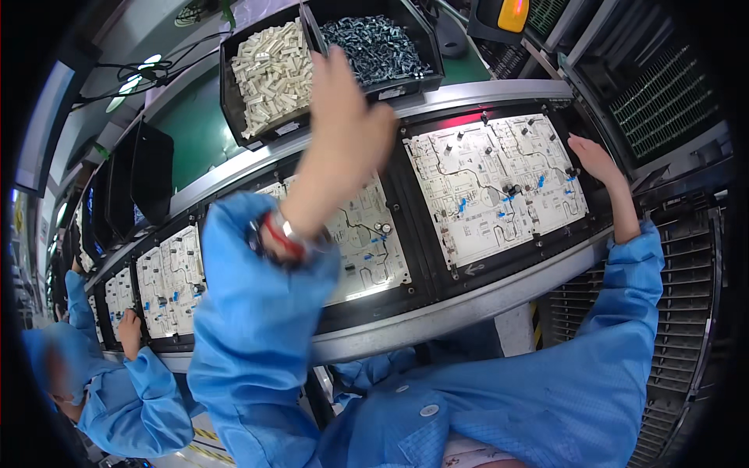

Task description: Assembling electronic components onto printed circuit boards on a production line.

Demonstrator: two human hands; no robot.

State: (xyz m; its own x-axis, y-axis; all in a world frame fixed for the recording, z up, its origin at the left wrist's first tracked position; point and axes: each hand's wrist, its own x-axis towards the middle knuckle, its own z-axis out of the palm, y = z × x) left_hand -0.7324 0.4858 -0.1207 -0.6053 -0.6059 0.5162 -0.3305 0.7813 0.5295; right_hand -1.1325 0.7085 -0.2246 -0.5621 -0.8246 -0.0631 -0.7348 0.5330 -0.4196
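Note:
My left hand [347,125] is raised over the front of a black two-part bin, its fingertips at the divider. Motion smears its fingers, so whether they hold anything cannot be told. White plastic connectors [273,74] fill the left compartment, and small dark metallic parts [373,48] fill the right one. My right hand [597,160] is at the right edge of a black carrier frame [427,234], with its fingers stretched out. In that frame lies a white circuit board [499,187] bearing blue and black components. My left forearm partly covers a second white board [363,242].
A co-worker [117,390] in blue reaches over more boards [169,273] at the left. A metal rail [437,316] edges the line on my side. Slatted racks [663,101] stand at the right, and an empty-looking black bin [148,171] sits at the left.

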